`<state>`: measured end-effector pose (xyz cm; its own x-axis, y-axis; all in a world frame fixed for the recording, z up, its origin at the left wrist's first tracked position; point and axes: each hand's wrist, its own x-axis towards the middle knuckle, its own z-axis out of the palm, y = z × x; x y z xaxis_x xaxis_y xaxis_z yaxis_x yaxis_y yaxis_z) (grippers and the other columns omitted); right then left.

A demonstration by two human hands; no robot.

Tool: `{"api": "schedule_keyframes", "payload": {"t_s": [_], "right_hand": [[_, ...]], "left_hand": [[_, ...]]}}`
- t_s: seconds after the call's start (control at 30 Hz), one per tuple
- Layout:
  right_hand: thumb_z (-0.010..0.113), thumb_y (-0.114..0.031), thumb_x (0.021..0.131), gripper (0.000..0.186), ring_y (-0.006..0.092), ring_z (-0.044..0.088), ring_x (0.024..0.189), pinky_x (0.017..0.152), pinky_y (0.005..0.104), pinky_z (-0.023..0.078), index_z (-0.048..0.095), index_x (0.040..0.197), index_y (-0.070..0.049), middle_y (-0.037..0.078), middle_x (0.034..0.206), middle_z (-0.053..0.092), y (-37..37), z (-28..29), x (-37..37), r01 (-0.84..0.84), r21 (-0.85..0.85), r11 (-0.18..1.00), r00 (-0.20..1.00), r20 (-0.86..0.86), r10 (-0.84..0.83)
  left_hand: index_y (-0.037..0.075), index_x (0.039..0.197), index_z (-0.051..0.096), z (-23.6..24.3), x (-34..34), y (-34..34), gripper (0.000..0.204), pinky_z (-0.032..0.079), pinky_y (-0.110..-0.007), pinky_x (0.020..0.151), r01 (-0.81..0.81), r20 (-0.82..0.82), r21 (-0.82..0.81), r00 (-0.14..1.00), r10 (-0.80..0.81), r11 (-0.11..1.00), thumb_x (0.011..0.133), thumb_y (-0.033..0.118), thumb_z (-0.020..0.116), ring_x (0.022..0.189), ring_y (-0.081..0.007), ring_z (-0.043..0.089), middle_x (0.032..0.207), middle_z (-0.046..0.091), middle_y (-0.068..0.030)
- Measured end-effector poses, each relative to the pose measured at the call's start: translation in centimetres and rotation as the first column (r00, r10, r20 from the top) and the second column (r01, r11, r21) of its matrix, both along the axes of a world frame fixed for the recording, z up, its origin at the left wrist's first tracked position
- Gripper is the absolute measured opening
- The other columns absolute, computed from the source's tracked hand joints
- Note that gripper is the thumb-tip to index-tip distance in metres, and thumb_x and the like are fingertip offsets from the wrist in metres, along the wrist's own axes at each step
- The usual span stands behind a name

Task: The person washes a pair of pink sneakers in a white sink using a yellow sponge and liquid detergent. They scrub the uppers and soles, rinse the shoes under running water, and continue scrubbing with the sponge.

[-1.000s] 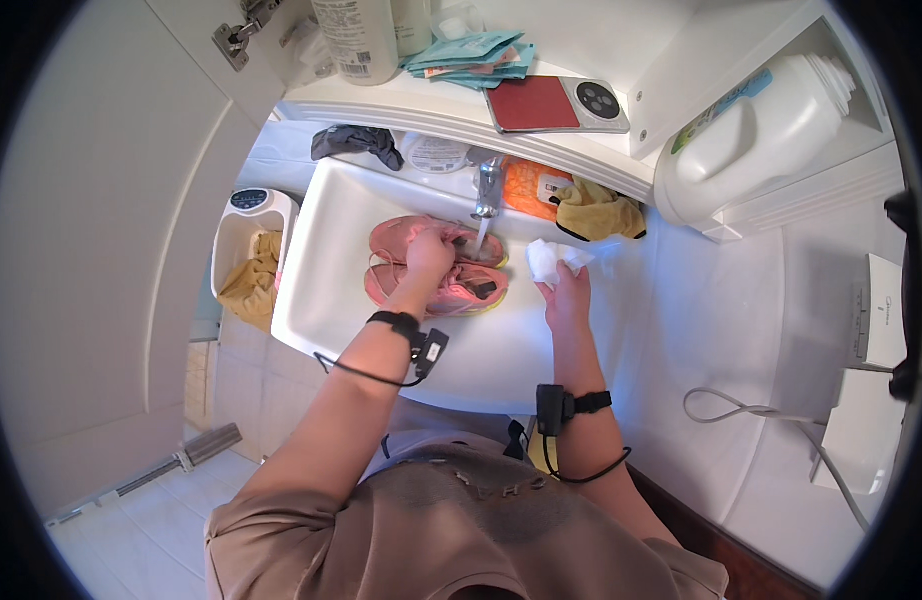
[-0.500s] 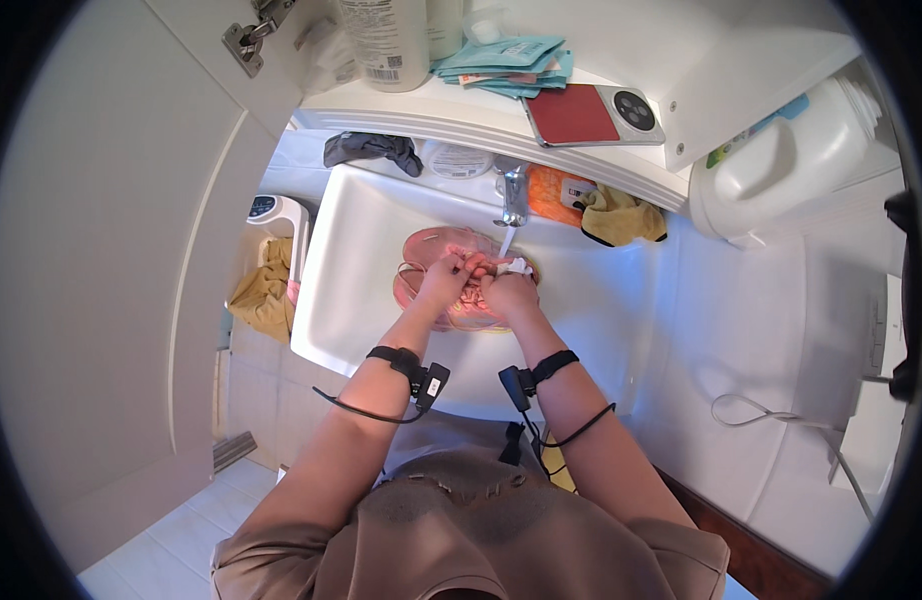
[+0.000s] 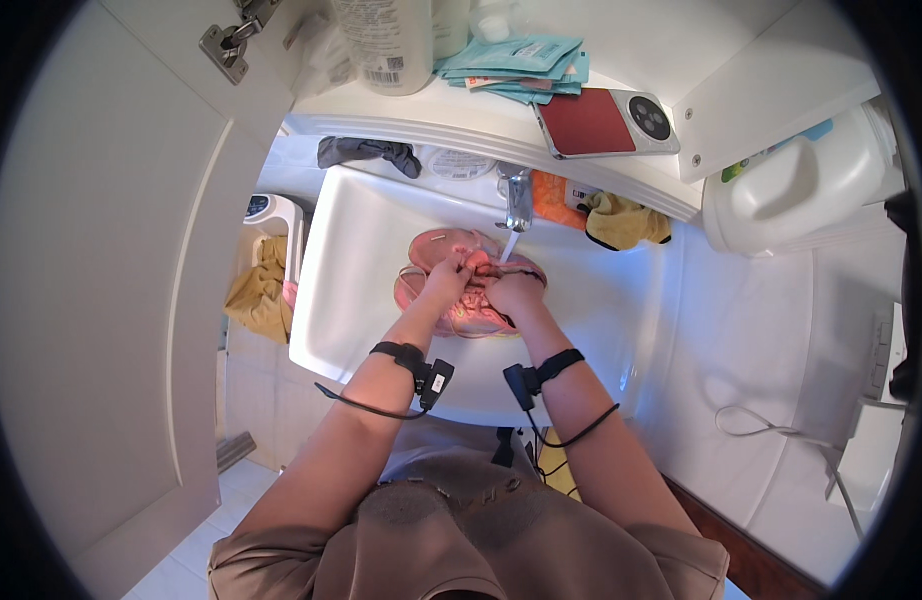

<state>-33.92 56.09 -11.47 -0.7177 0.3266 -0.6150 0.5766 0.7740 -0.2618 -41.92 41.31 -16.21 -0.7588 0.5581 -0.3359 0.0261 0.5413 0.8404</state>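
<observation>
A pink, wet, soft item (image 3: 431,248) with rounded lobes, wrinkled folds and thin pale straps lies in the white sink (image 3: 581,340). Its exact kind cannot be made out. My left hand (image 3: 445,282) pinches a bunched orange-pink part at its middle, fingers closed. Just to the right, my right hand (image 3: 514,294) has closed fingers on the item's right side, where dark edging shows; the fingertips are partly hidden. Beyond my hands, a chrome faucet (image 3: 519,200) runs a thin stream of water onto the item's far right edge.
Behind the sink lie a dark cloth (image 3: 366,154), an orange package (image 3: 553,200) and a yellow-brown cloth (image 3: 626,221). A shelf above holds a red-backed phone (image 3: 586,125), teal packets (image 3: 521,62) and a bottle (image 3: 383,45). A large white jug (image 3: 796,190) stands right; a cabinet door (image 3: 111,280) hangs left.
White stuff beside my right fingers is out of sight, and dark edging shows there. The item's right side reaches slightly farther right. My left hand keeps its pinch.
</observation>
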Motion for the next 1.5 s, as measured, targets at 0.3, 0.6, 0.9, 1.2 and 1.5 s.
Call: {"api": "schedule_keyframes", "payload": {"t_s": [0.3,0.6,0.9,1.2,1.5], "right_hand": [[0.048,-0.037,0.092,0.044,0.0314,0.06,0.12,0.102,0.0414,0.047,0.064,0.126,-0.013,0.02,0.132,0.06,1.9,-0.5,-0.8,-0.023,-0.179,0.984,0.999,-0.031,0.018],[0.056,-0.036,0.088,0.041,0.0363,0.059,0.117,0.099,0.0445,0.047,0.07,0.112,-0.006,0.019,0.126,0.063,0.0,-1.8,-0.4,-0.104,0.042,0.994,0.939,-0.325,0.112],[0.061,-0.028,0.089,0.032,0.0318,0.067,0.105,0.092,0.0403,0.052,0.07,0.115,-0.012,0.017,0.11,0.071,4.6,-1.8,3.4,0.228,0.012,0.974,0.942,-0.254,-0.218],[0.047,-0.018,0.093,0.034,0.0377,0.061,0.111,0.098,0.0432,0.048,0.066,0.119,-0.006,0.024,0.122,0.063,6.5,-3.0,4.3,-0.01,-0.194,0.981,0.959,-0.278,-0.045],[0.048,-0.03,0.096,0.043,0.0251,0.064,0.104,0.099,0.0355,0.046,0.063,0.122,0.001,0.016,0.118,0.068,4.0,-0.4,0.2,0.258,-0.793,0.552,0.906,0.0,-0.423]], "left_hand": [[0.003,0.105,0.063,-0.9,0.2,0.1,0.022,0.051,-0.045,0.081,-0.073,-0.006,0.039,0.997,0.073,0.997,0.096,0.023,0.06,0.093,-0.0402,0.065,0.094,0.068,-0.0232],[0.002,0.11,0.059,0.0,1.1,0.1,0.023,0.049,-0.045,0.082,0.027,-0.022,0.136,0.999,-0.025,0.99,0.093,0.018,0.06,0.094,-0.0406,0.063,0.098,0.065,-0.0232],[0.008,0.104,0.059,0.4,3.1,2.8,0.014,0.048,-0.048,0.088,0.329,-0.184,0.084,0.933,-0.31,0.94,0.092,0.015,0.058,0.095,-0.0382,0.064,0.097,0.067,-0.0157],[0.01,0.128,0.057,2.9,1.8,-0.7,0.042,0.035,-0.048,0.112,-0.012,-0.43,-0.377,0.888,-0.163,0.926,0.088,0.022,0.06,0.13,-0.0348,0.048,0.143,0.048,-0.0147],[0.008,0.15,0.04,3.4,0.4,-1.1,0.062,0.029,-0.043,0.117,0.219,-0.185,-0.679,0.873,-0.452,0.701,0.091,0.024,0.053,0.141,-0.0338,0.039,0.159,0.028,-0.0195]]}}
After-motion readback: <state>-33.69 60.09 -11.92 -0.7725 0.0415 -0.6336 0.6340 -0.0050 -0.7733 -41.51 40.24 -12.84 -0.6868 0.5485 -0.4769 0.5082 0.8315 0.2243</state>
